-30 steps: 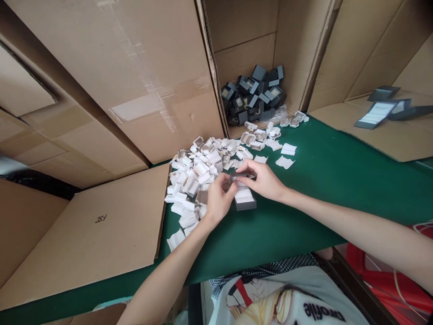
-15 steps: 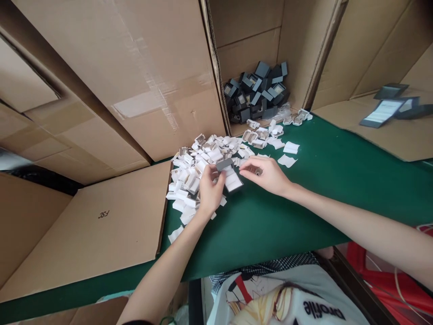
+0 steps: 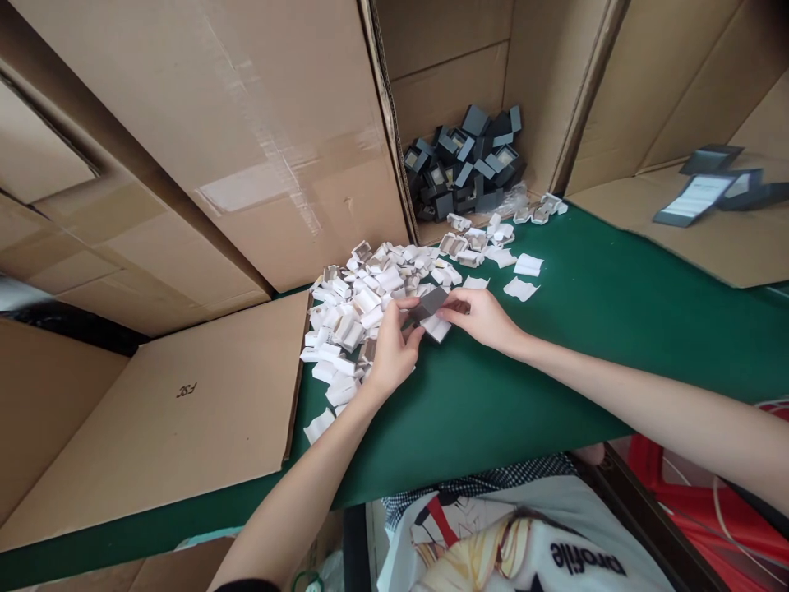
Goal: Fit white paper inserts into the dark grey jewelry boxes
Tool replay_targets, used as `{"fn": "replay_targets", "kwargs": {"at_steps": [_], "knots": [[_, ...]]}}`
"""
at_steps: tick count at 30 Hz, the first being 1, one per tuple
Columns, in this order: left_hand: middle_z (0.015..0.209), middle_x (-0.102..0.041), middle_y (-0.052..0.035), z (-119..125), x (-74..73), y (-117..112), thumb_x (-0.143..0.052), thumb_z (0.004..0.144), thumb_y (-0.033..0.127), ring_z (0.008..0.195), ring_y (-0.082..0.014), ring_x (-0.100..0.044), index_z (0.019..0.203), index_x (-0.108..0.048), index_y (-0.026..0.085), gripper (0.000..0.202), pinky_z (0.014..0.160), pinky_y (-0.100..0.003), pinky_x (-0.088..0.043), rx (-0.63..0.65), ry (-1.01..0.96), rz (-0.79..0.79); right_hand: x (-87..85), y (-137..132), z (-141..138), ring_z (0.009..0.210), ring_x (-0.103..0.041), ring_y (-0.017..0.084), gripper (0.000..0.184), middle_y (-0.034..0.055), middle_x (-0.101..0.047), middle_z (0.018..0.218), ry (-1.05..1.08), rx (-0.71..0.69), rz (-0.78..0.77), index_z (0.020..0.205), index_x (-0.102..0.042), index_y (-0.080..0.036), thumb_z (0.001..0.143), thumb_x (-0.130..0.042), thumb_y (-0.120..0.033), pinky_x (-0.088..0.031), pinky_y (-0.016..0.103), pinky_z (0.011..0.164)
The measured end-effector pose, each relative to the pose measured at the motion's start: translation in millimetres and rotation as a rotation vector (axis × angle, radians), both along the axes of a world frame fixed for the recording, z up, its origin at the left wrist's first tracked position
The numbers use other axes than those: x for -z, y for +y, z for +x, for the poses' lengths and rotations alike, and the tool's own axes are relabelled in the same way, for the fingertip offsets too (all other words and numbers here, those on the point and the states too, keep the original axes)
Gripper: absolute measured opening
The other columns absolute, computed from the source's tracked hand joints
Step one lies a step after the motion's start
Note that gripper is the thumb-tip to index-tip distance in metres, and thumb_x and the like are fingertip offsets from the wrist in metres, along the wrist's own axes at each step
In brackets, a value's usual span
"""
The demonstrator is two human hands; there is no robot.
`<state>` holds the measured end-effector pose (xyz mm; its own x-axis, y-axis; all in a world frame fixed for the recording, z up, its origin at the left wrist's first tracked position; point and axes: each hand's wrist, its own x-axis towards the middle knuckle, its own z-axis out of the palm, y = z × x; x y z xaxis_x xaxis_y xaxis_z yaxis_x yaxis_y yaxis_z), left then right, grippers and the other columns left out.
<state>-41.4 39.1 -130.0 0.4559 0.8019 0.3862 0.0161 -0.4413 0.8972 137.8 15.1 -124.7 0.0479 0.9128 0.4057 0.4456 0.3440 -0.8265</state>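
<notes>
Over the green desk (image 3: 555,337), grip of left hand (image 3: 393,349) closed on grey box (image 3: 429,304). Right hand (image 3: 486,319) touches its edge; pinching or not, cannot tell.

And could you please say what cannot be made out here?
Head view: part of the grey box, hidden by the left hand and right hand.
Head view: bottom of the white pile, covered by upper pieces.
Head view: red item, cut off by the right edge.
</notes>
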Motion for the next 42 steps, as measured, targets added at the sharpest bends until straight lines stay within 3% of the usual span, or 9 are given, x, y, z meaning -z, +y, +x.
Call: {"fn": "replay_targets", "kwargs": {"at_steps": [5, 11, 15, 19, 21, 23, 28, 34, 42], "knots": [[0.125, -0.047, -0.0088, 2, 2.5, -1, -0.054, 0.081, 0.01, 0.125, -0.0183, -0.047, 0.106, -0.045, 0.021, 0.028, 0.099, -0.031, -0.048, -0.003, -0.016, 0.033, 5.5, 6, 2, 0.074, -0.059, 0.018, 0.021, 0.0052, -0.067, 0.086, -0.041, -0.045, -0.015, 0.087, -0.068, -0.016, 0.084, -0.055, -0.031, -0.045, 0.031, 0.067], [0.122, -0.046, -0.0078, 4, 7.1, 0, -0.056, 0.08, 0.01, 0.122, -0.0193, -0.049, 0.102, -0.045, 0.021, 0.027, 0.093, -0.031, -0.051, 0.012, -0.035, 0.056, 0.2, 6, 2, 0.074, -0.059, 0.017, 0.02, 0.005, -0.065, 0.082, -0.061, -0.048, -0.079, 0.085, -0.066, -0.014, 0.085, -0.054, -0.03, -0.044, 0.029, 0.067], [0.117, -0.051, -0.0079, 7, 8.1, 6, -0.058, 0.076, 0.007, 0.114, -0.0191, -0.053, 0.102, -0.043, 0.02, 0.033, 0.095, -0.037, -0.05, -0.011, 0.06, 0.092, -6.3, 3, -2, 0.076, -0.058, 0.017, 0.013, 0.005, -0.064, 0.084, -0.271, 0.042, -0.079, 0.078, -0.062, -0.015, 0.084, -0.053, -0.021, -0.041, 0.028, 0.068], [0.11, -0.052, -0.0079, 3, -4.2, 7, -0.058, 0.071, 0.0, 0.106, -0.018, -0.053, 0.11, -0.045, 0.018, 0.045, 0.092, -0.035, -0.049, -0.276, 0.256, 0.376, -9.3, 0, -3, 0.076, -0.056, 0.018, 0.014, 0.0036, -0.062, 0.076, -0.463, 0.14, 0.0, 0.069, -0.054, -0.017, 0.083, -0.055, -0.02, -0.037, 0.028, 0.066], [0.106, -0.052, -0.008, -2, -12.7, 2, -0.052, 0.074, 0.001, 0.101, -0.0168, -0.053, 0.106, -0.05, 0.016, 0.035, 0.087, -0.032, -0.048, -0.41, 0.314, 0.551, -9.6, -3, -1, 0.069, -0.056, 0.016, 0.01, 0.0015, -0.062, 0.073, -0.425, 0.095, -0.013, 0.074, -0.056, -0.017, 0.084, -0.056, -0.022, -0.036, 0.027, 0.063], [0.097, -0.054, -0.006, -7, -18.5, -4, -0.048, 0.083, 0.008, 0.09, -0.0145, -0.055, 0.096, -0.057, 0.016, 0.018, 0.081, -0.027, -0.047, -0.405, 0.393, 0.65, -9.4, -4, 2, 0.066, -0.055, 0.013, 0.007, 0.0009, -0.062, 0.075, -0.394, 0.012, 0.008, 0.081, -0.061, -0.017, 0.084, -0.057, -0.022, -0.036, 0.026, 0.061], [0.076, -0.063, -0.0021, -6, -17.6, -16, -0.049, 0.09, 0.028, 0.062, -0.0109, -0.054, 0.098, -0.067, 0.019, 0.022, 0.061, -0.023, -0.039, -0.336, 0.735, 0.554, -7.6, -4, 7, 0.074, -0.055, 0.013, 0.017, 0.0039, -0.062, 0.093, -0.525, -0.058, 0.122, 0.098, -0.067, -0.018, 0.089, -0.053, -0.02, -0.039, 0.025, 0.065], [0.074, -0.069, -0.0019, 4, -15.0, -17, -0.045, 0.092, 0.035, 0.065, -0.0155, -0.061, 0.098, -0.069, 0.025, 0.027, 0.057, -0.024, -0.032, -0.444, 0.914, 0.498, -9.7, 3, 6, 0.082, -0.055, 0.016, 0.019, 0.0056, -0.058, 0.093, -0.676, -0.066, 0.103, 0.098, -0.066, -0.017, 0.092, -0.05, -0.026, -0.04, 0.026, 0.067], [0.08, -0.071, -0.0061, 11, -21.1, -15, -0.039, 0.093, 0.033, 0.073, -0.0204, -0.066, 0.091, -0.069, 0.023, 0.032, 0.062, -0.027, -0.039, -0.412, 1.058, 0.504, -17.8, 10, 4, 0.09, -0.054, 0.02, 0.021, 0.0072, -0.058, 0.091, -0.801, -0.072, 0.09, 0.09, -0.068, -0.016, 0.093, -0.049, -0.025, -0.04, 0.029, 0.069]]}}
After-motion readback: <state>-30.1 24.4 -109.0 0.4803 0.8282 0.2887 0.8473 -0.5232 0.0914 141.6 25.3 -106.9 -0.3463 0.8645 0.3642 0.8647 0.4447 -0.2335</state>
